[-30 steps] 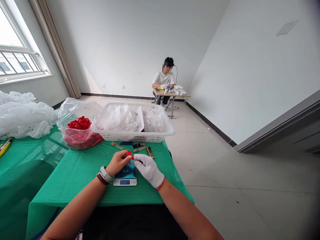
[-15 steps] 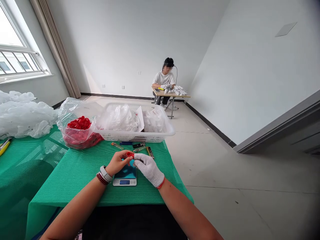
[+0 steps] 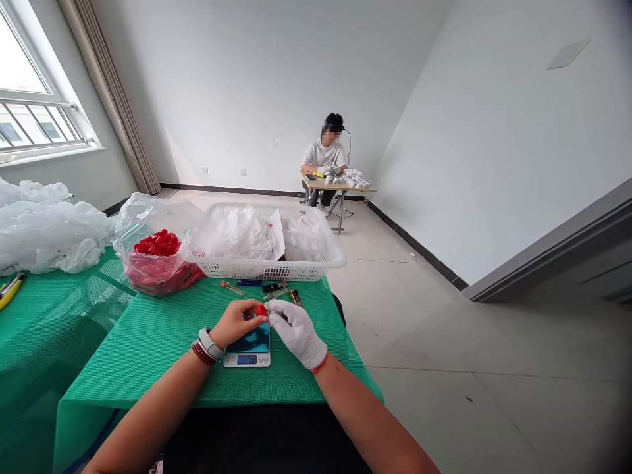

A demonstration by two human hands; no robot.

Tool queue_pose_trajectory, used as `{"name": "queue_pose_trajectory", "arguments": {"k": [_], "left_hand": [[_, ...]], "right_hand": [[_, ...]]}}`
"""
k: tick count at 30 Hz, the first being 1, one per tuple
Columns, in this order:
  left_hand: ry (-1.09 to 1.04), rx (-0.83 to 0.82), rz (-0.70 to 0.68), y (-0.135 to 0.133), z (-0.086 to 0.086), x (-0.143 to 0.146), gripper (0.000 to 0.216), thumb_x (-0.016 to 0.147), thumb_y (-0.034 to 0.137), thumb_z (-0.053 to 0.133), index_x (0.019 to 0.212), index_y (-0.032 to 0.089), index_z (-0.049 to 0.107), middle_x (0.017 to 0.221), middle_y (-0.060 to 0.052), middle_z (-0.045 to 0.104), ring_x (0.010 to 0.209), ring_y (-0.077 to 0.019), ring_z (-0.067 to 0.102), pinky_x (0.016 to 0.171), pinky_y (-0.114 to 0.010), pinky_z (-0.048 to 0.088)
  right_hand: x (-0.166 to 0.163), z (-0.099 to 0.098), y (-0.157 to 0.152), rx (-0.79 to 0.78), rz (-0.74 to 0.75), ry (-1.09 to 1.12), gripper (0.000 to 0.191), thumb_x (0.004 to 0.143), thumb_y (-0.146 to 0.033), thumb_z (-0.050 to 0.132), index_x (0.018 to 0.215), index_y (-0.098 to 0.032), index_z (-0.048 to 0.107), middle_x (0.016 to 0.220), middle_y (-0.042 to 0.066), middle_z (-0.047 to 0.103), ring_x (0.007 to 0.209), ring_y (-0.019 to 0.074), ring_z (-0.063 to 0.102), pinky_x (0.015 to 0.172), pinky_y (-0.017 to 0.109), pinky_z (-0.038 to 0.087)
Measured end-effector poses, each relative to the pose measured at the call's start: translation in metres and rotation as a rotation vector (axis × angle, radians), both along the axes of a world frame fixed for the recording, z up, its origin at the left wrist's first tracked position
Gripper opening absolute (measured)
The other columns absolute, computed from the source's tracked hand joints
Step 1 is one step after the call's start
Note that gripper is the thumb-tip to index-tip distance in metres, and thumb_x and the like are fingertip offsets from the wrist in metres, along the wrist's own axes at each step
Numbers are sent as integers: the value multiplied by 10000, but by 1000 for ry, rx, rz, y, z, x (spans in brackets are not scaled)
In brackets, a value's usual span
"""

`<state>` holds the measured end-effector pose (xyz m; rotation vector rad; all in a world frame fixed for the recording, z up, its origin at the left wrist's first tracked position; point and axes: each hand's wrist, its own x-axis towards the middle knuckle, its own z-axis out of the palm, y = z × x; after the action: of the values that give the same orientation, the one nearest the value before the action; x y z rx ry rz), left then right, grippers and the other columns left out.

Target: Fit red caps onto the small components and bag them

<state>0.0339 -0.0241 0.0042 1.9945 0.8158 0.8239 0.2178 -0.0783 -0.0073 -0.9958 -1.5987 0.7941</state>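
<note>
1. Head view, bg: daylight is coming through a window (image 3: 29, 99) at far left, and a co-worker (image 3: 326, 148) is sitting at a far tabletop (image 3: 336, 189), working on white items (image 3: 356, 178), well apart from the person's own hands.
2. Near surface: green mesh cloth (image 3: 148, 355) is covering the near tabletop, and a digital scale (image 3: 247, 352) is sitting at its front edge, prob. placed there so both hands can work right over it.
3. Hands: L hand (image 3: 237, 324), bare w/ a watch (image 3: 210, 343) and beaded bracelet (image 3: 202, 354), is pinching a red plastic cap (image 3: 261, 310) in a narrow grip. R hand (image 3: 296, 334), in a white knit glove, is closing on the same cap from the other side, also narrow. Cap is being held just above the scale, not resting on it.
4. Around them: clear plastic bag (image 3: 158, 276) of red caps is leaning against a white plastic basket (image 3: 266, 270), prob. keeping the caps within easy reach. Basket is holding crumpled plastic bags (image 3: 237, 236). Small tools (image 3: 274, 293) are lying in a row just in front of it, exact kinds too small to tell.
</note>
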Motion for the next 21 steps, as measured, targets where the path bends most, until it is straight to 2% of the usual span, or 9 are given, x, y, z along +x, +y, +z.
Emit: {"name": "queue_pose_trajectory", "arguments": {"k": [3,7,11,15,21], "left_hand": [[12,24,29,0,0,-1,347,790,477,685,837,133,695,589,25,531,545,-93,378,504,-214,299],[-40,101,92,2,1,-4,345,775,483,706,794,138,692,602,19,508,577,-109,410,541,-228,333],[-67,232,109,3,2,-5,263,803,419,704,856,161,711,645,13,490,620,-128,460,596,-250,384],[-34,309,142,2,1,-4,240,820,413,687,870,180,717,663,0,520,623,-136,471,579,-252,387],[23,348,106,-1,1,-2,229,841,409,663,864,187,714,671,-12,559,627,-139,487,580,-247,394]], "right_hand": [[-2,8,-3,2,40,-31,243,918,-306,526,1078,-196,671,1011,74,692,883,189,650,812,338,546],[-4,13,-5,-77,89,-1,256,927,-315,502,1080,-196,669,890,48,675,782,159,634,722,291,538],[-5,7,-2,-249,169,172,269,923,-355,503,1061,-187,662,765,24,645,661,131,596,611,253,512],[-7,0,3,-441,261,380,303,888,-425,549,1034,-170,624,696,10,637,555,110,558,523,233,478],[-7,-5,8,-476,203,400,274,836,-427,622,880,-159,586,605,-20,594,462,77,492,476,209,435]]}}
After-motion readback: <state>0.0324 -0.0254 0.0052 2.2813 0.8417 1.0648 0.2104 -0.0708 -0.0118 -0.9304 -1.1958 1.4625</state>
